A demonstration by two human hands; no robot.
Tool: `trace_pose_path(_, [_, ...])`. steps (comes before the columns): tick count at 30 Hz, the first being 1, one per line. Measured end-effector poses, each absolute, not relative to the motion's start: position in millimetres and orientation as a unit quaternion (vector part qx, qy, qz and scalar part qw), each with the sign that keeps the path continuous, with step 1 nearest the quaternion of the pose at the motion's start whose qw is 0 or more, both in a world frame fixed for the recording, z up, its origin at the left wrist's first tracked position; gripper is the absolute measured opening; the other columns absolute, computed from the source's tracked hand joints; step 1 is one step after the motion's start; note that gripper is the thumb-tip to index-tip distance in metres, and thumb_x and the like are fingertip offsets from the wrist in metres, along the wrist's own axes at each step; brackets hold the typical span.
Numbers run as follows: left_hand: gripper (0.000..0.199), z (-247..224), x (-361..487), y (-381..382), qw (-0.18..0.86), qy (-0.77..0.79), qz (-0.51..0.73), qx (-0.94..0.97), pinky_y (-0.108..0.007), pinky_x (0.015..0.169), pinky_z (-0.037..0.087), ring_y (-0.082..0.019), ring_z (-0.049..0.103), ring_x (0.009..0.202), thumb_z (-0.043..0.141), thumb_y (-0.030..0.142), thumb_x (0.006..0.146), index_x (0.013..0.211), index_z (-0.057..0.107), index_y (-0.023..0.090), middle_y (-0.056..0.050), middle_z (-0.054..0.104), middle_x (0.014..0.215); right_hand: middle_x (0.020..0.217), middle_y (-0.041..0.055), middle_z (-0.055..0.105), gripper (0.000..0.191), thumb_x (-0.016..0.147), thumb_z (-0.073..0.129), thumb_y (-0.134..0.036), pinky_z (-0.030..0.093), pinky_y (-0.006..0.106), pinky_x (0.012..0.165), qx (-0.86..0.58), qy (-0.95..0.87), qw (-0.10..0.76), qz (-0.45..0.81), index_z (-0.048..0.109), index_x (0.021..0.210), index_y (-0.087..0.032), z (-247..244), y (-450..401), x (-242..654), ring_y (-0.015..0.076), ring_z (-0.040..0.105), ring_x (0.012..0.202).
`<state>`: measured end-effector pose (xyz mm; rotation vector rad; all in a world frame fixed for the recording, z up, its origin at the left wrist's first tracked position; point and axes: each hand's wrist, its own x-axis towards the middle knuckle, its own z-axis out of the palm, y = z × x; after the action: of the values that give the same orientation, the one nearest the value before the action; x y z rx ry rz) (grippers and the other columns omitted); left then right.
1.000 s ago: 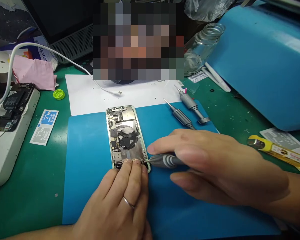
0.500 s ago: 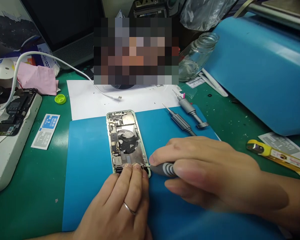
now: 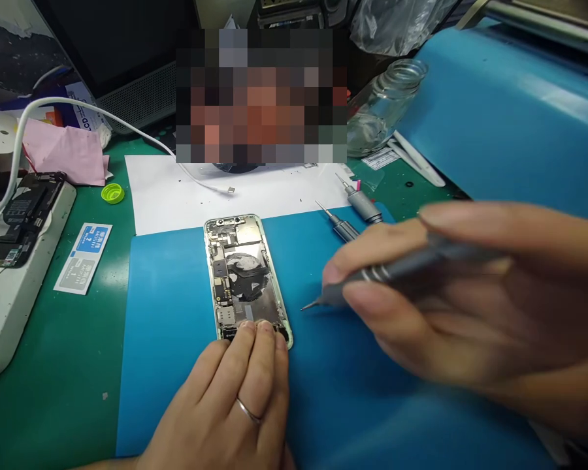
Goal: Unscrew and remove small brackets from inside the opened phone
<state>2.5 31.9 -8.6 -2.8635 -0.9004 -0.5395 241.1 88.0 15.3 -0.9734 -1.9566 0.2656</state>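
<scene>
An opened phone housing (image 3: 247, 274) with exposed circuit parts lies on the blue mat (image 3: 166, 372). The fingers of my left hand (image 3: 240, 398), which wears a ring, are pressed together over its lower end; anything beneath them is hidden. My right hand (image 3: 451, 307) grips a dark grey screwdriver (image 3: 392, 269) between thumb and fingers. Its thin tip points left and stands apart from the phone, just to the right of its side edge. Two more screwdrivers, one dark (image 3: 342, 227) and one lighter grey (image 3: 363, 203), lie behind my right hand, partly hidden.
White paper (image 3: 176, 202) with a white cable (image 3: 127, 121) over it lies behind the mat. A glass jar (image 3: 385, 114) leans at the back. At left are a green cap (image 3: 112, 193), a sticker card (image 3: 83, 258) and another opened phone (image 3: 27, 212) on a white block (image 3: 24, 307).
My right hand has drawn the screwdriver back from the phone's lower right corner, up and to the right. My left hand stays on the phone. The view has shifted slightly.
</scene>
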Motion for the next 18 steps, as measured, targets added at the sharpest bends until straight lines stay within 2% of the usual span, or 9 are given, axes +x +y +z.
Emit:
trace_pose_path(1, [0.048, -8, 2, 32, 0.038, -0.295, -0.174, -0.939, -0.039, 0.11, 0.04, -0.03, 0.053, 0.134, 0.043, 0.027, 0.1, 0.134, 0.069, 0.005, -0.017, 0.068, 0.138, 0.098, -0.0022, 0.07, 0.056, 0.092, 0.064, -0.005, 0.061, 0.023, 0.058, -0.375, -0.774, 0.501, 0.096, 0.054, 0.136, -0.037, 13, 91, 237, 0.0105, 0.07, 0.068])
trace_pose_path(3, [0.048, -7, 1, 31, 0.019, -0.3, -0.167, -0.939, -0.04, 0.112, 0.038, -0.03, 0.051, 0.136, 0.045, 0.025, 0.099, 0.137, 0.066, 0.004, -0.017, 0.067, 0.14, 0.119, 0.0042, 0.069, 0.05, 0.093, 0.063, -0.004, 0.059, 0.024, 0.055, -0.37, -0.733, 0.565, 0.076, 0.059, 0.135, -0.031, 7, 95, 229, 0.0098, 0.07, 0.07])
trace_pose_path(5, [0.048, -6, 0, 31, 0.003, -0.308, -0.165, -0.937, -0.04, 0.114, 0.034, -0.029, 0.05, 0.138, 0.046, 0.024, 0.099, 0.139, 0.063, 0.004, -0.017, 0.067, 0.142, 0.128, 0.0056, 0.066, 0.046, 0.095, 0.066, -0.008, 0.06, 0.026, 0.059, -0.416, -0.71, 0.561, 0.089, 0.061, 0.134, -0.032, 1, 96, 225, 0.0112, 0.071, 0.077])
trace_pose_path(10, [0.05, -2, -1, 30, -0.03, -0.316, -0.167, -0.934, -0.041, 0.117, 0.031, -0.029, 0.049, 0.139, 0.048, 0.026, 0.099, 0.142, 0.06, 0.005, -0.015, 0.067, 0.143, 0.121, 0.0022, 0.069, 0.046, 0.095, 0.069, -0.013, 0.061, 0.028, 0.057, -0.435, -0.719, 0.527, 0.123, 0.06, 0.134, -0.037, -1, 89, 228, 0.0135, 0.071, 0.075])
trace_pose_path(12, [0.05, 2, -1, 31, -0.047, -0.321, -0.168, -0.931, -0.042, 0.117, 0.031, -0.029, 0.05, 0.139, 0.049, 0.028, 0.1, 0.143, 0.06, 0.006, -0.015, 0.068, 0.142, 0.125, 0.0005, 0.069, 0.048, 0.096, 0.069, -0.012, 0.064, 0.028, 0.063, -0.433, -0.725, 0.518, 0.139, 0.058, 0.135, -0.038, -1, 88, 230, 0.0133, 0.072, 0.078])
trace_pose_path(15, [0.048, 8, -1, 34, -0.063, -0.327, -0.165, -0.928, -0.043, 0.115, 0.032, -0.029, 0.053, 0.135, 0.049, 0.031, 0.102, 0.142, 0.061, 0.007, -0.013, 0.069, 0.141, 0.124, 0.0007, 0.07, 0.05, 0.095, 0.068, -0.009, 0.066, 0.027, 0.07, -0.412, -0.737, 0.511, 0.159, 0.058, 0.136, -0.036, -2, 90, 232, 0.013, 0.073, 0.083])
trace_pose_path(18, [0.044, 12, 0, 39, -0.072, -0.327, -0.163, -0.928, -0.041, 0.112, 0.033, -0.027, 0.056, 0.13, 0.05, 0.028, 0.103, 0.141, 0.061, 0.009, -0.012, 0.071, 0.137, 0.114, 0.0016, 0.071, 0.05, 0.095, 0.067, -0.007, 0.064, 0.024, 0.067, -0.38, -0.754, 0.513, 0.156, 0.056, 0.137, -0.031, -5, 94, 231, 0.0113, 0.071, 0.08])
